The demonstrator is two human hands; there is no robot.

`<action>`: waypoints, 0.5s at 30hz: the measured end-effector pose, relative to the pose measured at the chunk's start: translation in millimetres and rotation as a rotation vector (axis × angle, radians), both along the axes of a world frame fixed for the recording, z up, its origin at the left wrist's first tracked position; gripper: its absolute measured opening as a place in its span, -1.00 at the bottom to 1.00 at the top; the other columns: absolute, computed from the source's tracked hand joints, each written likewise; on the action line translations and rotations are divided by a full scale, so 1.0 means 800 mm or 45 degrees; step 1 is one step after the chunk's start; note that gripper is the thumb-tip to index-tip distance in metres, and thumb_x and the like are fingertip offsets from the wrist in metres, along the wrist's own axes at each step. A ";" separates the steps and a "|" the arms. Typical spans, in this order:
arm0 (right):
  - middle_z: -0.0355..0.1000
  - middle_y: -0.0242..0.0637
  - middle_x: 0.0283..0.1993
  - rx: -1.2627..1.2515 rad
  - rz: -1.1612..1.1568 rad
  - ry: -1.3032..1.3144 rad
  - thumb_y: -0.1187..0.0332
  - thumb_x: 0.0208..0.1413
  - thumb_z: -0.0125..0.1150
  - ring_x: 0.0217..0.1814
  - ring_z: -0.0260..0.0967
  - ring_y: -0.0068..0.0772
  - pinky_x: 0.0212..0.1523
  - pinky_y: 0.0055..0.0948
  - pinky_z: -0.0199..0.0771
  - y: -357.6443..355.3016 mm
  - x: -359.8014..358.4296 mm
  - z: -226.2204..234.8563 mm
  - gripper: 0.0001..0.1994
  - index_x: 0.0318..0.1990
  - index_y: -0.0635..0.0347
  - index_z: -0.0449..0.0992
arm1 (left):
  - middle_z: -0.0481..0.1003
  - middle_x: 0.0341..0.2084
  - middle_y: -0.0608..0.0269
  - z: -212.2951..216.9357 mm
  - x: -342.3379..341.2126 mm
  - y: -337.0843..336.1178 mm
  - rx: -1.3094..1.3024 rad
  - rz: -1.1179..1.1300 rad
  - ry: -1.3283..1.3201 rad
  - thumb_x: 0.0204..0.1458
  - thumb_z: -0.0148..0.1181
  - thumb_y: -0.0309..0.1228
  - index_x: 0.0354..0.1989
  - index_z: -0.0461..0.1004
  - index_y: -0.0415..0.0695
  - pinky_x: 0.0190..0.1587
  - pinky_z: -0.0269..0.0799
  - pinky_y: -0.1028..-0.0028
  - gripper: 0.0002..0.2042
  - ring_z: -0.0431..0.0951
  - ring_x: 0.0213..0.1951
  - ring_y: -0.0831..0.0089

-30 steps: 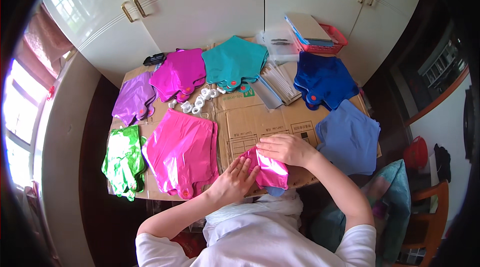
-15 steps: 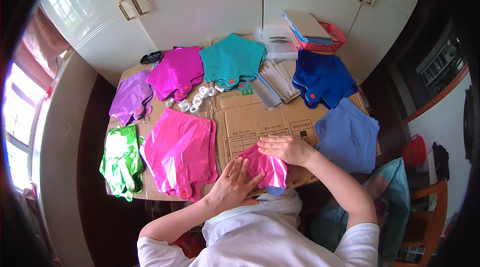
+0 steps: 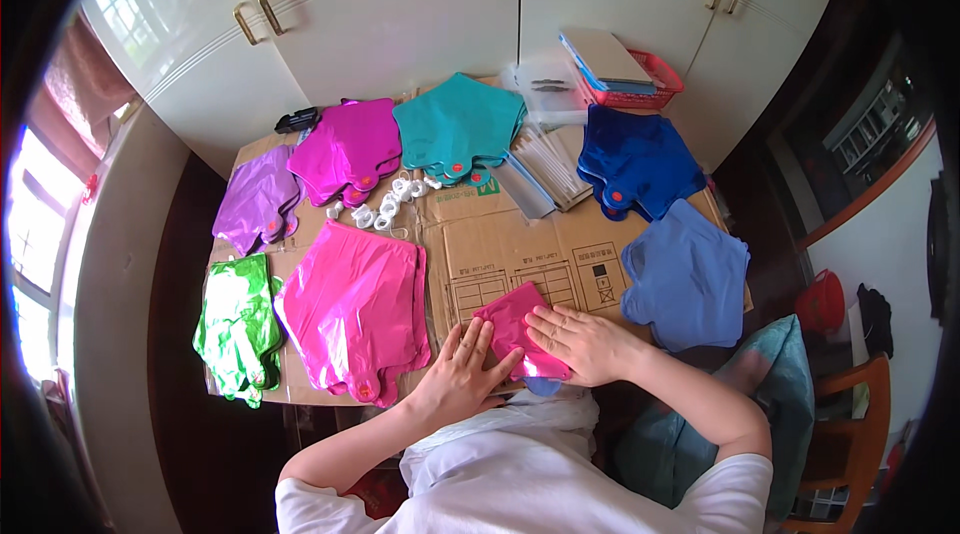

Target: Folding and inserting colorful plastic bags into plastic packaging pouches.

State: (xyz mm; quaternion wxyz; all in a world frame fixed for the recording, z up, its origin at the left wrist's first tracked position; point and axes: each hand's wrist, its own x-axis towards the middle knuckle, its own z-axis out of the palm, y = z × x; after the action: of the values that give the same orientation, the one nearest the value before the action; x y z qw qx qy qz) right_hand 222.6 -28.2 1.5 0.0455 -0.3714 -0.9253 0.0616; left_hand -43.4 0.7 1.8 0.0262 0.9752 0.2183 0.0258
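A folded pink foil balloon (image 3: pixel 514 309) lies on the cardboard-covered table close to my body. My left hand (image 3: pixel 452 374) rests on its left side, with the fingers stretched out and the thumb spread. On its right side my right hand (image 3: pixel 582 344) lies flat, fingers extended and pressing on the foil. A small bit of blue material (image 3: pixel 543 387) peeks out beneath the balloon's near edge; the rest of it is hidden. To the left of my hands is a stack of larger flat pink foil balloons (image 3: pixel 350 304).
More flat foil balloons ring the table: green (image 3: pixel 238 319), lilac (image 3: pixel 255 199), magenta (image 3: pixel 345 146), teal (image 3: pixel 460 124), dark blue (image 3: pixel 635 159) and light blue (image 3: pixel 690 279). White ribbon coils (image 3: pixel 388 204), a box of white sticks (image 3: pixel 550 164) and a red basket (image 3: pixel 655 79) sit among them.
My right hand has slid from the pink balloon's far edge toward me and to its right side, uncovering the far part. My left hand stays nearly in place.
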 end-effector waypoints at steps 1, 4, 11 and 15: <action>0.03 -0.07 0.39 -0.044 -0.023 0.046 0.08 0.07 0.06 0.45 -0.07 -0.21 0.41 -0.22 -0.10 -0.004 -0.002 0.002 -0.32 0.28 0.30 0.14 | 0.15 0.18 -0.35 0.001 0.001 -0.001 0.011 0.012 -0.016 -0.08 0.18 0.04 0.30 0.16 0.09 0.27 0.00 -0.05 -0.27 0.11 0.27 -0.16; 0.00 -0.05 0.39 -0.026 -0.029 0.066 -0.06 0.00 0.12 0.46 -0.09 -0.16 0.41 -0.21 -0.12 -0.010 -0.005 -0.001 -0.21 0.28 0.33 0.13 | 0.26 0.13 -0.20 0.000 0.001 -0.009 0.092 0.001 -0.085 -0.05 0.19 -0.10 0.20 0.29 -0.02 0.23 0.10 0.01 -0.40 0.19 0.24 -0.04; 0.39 -0.20 0.13 0.334 0.026 0.183 0.34 0.09 0.00 0.21 0.32 -0.30 0.17 -0.35 0.36 -0.053 -0.021 -0.011 -0.65 0.03 0.22 0.45 | 0.54 -0.13 0.12 -0.023 -0.007 -0.035 0.270 -0.230 -0.517 -0.08 0.11 -0.43 -0.16 0.54 -0.22 0.02 0.42 0.36 -0.71 0.54 -0.06 0.32; 0.55 -0.31 -0.18 0.250 -0.123 0.682 0.41 -0.01 0.19 -0.13 0.52 -0.40 -0.16 -0.43 0.55 -0.047 -0.014 0.012 -0.77 -0.16 0.15 0.57 | 0.59 -0.31 0.17 -0.009 -0.003 -0.024 0.022 -0.071 -0.775 -0.10 0.16 -0.52 -0.19 0.54 -0.25 -0.23 0.53 0.47 -0.75 0.61 -0.27 0.36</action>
State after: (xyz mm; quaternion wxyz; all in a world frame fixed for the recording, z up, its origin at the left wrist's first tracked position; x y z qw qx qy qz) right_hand 211.6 -65.5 11.1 0.3268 -0.3794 -0.8631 0.0653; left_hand -45.9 -18.3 -5.4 0.0828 0.9284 0.1734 0.3179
